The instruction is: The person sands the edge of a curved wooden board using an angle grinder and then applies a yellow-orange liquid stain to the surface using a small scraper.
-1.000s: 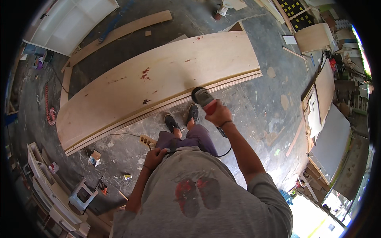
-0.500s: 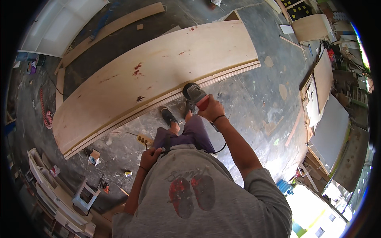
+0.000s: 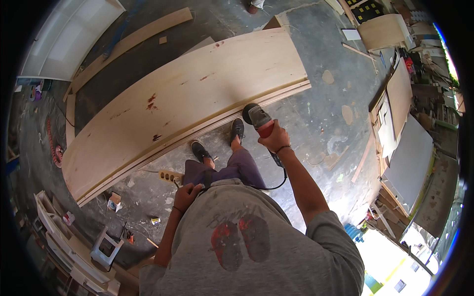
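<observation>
My right hand (image 3: 275,138) is wrapped round the red and grey body of an angle grinder (image 3: 260,120). The grinder's dark disc is at the near edge of a large plywood panel (image 3: 197,81), on layered strips; whether it touches cannot be made out. A black cord runs from the tool back toward my waist. The panel is pale, with reddish-brown stains and a curved far side. My left hand (image 3: 186,196) is closed at the left side of my waist, by the hem of my grey shirt; what it holds, if anything, is hidden.
My shoes (image 3: 237,129) stand close to the panel's near edge. A socket strip (image 3: 170,176) lies on the floor left of my legs. A small stool (image 3: 106,246) and a box (image 3: 114,201) are at lower left. Boards (image 3: 407,163) lean along the right.
The grinder and my right hand have moved right along the panel's near edge. The panel, socket strip and far boards appear farther left in view. My left hand stays at my waist.
</observation>
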Available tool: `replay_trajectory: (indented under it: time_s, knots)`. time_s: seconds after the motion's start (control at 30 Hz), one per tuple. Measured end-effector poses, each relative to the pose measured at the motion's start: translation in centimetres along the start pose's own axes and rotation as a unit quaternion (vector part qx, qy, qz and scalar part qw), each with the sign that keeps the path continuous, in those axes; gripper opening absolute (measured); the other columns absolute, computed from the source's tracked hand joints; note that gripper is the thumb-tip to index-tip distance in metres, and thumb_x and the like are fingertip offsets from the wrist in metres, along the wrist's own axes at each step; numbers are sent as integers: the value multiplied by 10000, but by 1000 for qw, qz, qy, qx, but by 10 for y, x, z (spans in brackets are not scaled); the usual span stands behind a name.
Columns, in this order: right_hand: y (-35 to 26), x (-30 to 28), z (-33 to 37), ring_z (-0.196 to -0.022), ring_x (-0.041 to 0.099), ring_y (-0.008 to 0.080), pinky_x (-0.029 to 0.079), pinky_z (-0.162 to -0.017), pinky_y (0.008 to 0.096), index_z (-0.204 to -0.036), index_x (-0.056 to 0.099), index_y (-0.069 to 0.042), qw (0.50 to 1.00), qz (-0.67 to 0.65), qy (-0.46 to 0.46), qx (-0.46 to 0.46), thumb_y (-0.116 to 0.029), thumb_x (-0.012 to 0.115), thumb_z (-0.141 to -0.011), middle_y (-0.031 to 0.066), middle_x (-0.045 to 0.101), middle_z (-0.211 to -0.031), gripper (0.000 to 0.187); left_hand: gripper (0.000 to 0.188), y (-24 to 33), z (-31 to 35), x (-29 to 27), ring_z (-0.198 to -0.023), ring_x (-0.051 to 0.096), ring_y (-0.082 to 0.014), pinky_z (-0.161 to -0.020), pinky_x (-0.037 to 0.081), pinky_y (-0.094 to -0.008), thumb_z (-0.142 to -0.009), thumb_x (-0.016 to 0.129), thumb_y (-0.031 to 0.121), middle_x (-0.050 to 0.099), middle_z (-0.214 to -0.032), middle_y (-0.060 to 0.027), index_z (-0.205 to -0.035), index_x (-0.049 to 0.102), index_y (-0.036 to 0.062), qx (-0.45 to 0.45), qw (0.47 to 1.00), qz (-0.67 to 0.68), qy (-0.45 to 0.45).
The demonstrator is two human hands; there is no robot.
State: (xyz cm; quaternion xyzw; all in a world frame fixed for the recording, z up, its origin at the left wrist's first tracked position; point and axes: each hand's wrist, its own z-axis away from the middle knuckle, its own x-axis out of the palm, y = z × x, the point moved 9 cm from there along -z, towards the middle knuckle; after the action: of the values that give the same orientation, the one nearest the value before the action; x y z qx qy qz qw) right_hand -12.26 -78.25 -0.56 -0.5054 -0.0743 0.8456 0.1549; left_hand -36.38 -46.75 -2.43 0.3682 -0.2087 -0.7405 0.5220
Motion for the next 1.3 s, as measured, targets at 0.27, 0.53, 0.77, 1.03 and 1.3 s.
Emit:
replay_trajectory:
  time_s: [0.27, 0.53, 0.77, 1.03, 1.3]
  knots:
    - [54, -42, -47, -827, 600, 394, 490, -738, 457, -1049, 431, -54, 1000, -17, 14, 6, -312, 728, -517, 207, 625, -855, 661, 480, 35, -23, 41, -453, 468, -185, -473, 384, -338, -810, 597, 445, 501, -508, -117, -594, 506, 27, -32, 998, -58, -18]
    - [92, -79, -83, -842, 608, 373, 490, -750, 446, -1035, 432, -57, 999, -11, 25, 16, -322, 725, -533, 199, 629, -865, 638, 489, 66, -44, 72, -455, 468, -174, -467, 380, -334, -797, 611, 455, 501, -504, -113, -591, 510, 22, -15, 998, -50, -21]
    - [142, -108, -113, -863, 600, 380, 494, -753, 436, -1057, 443, -37, 997, -23, 52, 51, -315, 726, -526, 209, 623, -904, 663, 515, 95, -67, 101, -477, 447, -134, -478, 378, -317, -761, 644, 478, 496, -499, -82, -579, 517, 13, -16, 995, -52, -87]
    - [158, -123, -118, -873, 604, 370, 492, -756, 436, -1083, 432, -72, 998, 2, 32, 59, -342, 714, -535, 194, 626, -906, 673, 531, 126, -86, 140, -516, 390, -76, -482, 347, -288, -814, 591, 468, 420, -497, -26, -569, 501, 5, -15, 981, -8, -194]
    - [169, -116, -128, -876, 600, 376, 490, -755, 436, -1093, 444, -71, 999, -25, 16, 38, -338, 726, -518, 206, 623, -909, 695, 526, 172, -94, 181, -546, 378, -61, -493, 336, -279, -857, 539, 463, 426, -539, 10, -606, 519, 1, -14, 950, 50, -308]
